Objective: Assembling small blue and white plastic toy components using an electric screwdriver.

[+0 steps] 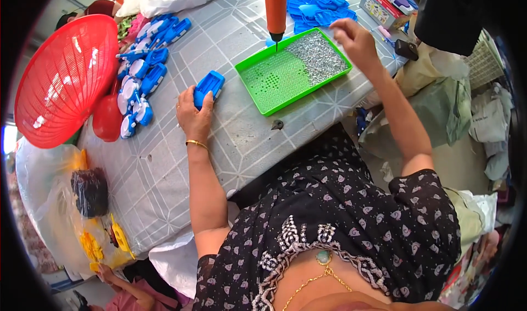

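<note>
On the table, the left hand (195,116) is pinching the blue case (209,84); the right hand (359,46) is curling beside the tray (261,85), hold unclear, seemingly fetching screws (318,57), calling for careful fingertip picking.

The blue part (208,87) is an oblong plastic piece with a recessed upper face and raised edges. It lies on the worktop (230,151), aslant, far end toward the right, its near end within the left hand's (196,113) fingers and thumb. To its right, well apart, is 1 shallow, rectangular green tray (255,91), set at a slant. Silvery metal bits (321,58) heap over its right part, near the right hand (355,40); the left part shows pale specks and 1 cluster of dark dots.
</note>
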Motion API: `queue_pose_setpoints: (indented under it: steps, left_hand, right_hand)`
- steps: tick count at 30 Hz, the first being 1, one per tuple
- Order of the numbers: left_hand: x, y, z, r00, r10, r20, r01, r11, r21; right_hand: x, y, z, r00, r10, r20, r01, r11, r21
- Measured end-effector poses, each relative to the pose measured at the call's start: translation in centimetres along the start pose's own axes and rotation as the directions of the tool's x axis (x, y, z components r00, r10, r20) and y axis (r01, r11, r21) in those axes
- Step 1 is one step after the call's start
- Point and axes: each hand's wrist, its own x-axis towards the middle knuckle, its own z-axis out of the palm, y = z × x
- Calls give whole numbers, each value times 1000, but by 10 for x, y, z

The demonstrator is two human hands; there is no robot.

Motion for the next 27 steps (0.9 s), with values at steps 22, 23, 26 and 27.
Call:
queue_pose_setpoints:
  steps: [22,23,26,27]
  left_hand:
    - [-135,40,-84,996,-55,66,60,995,-75]
    - [-138,39,-82,997,-52,49,55,996,-68]
    - [-136,40,-76,987,114,-113,-109,993,53]
    - [-138,39,-75,983,141,-121,-134,989,58]
  right_hand:
    - [-19,59,-10,971,-104,214,102,995,22]
    - [-30,27,6,942,-153,300,140,988,65]
    - [-51,-55,65,810,-221,543,125,970,209]
    - [-61,-93,88,762,-207,613,57,965,256]
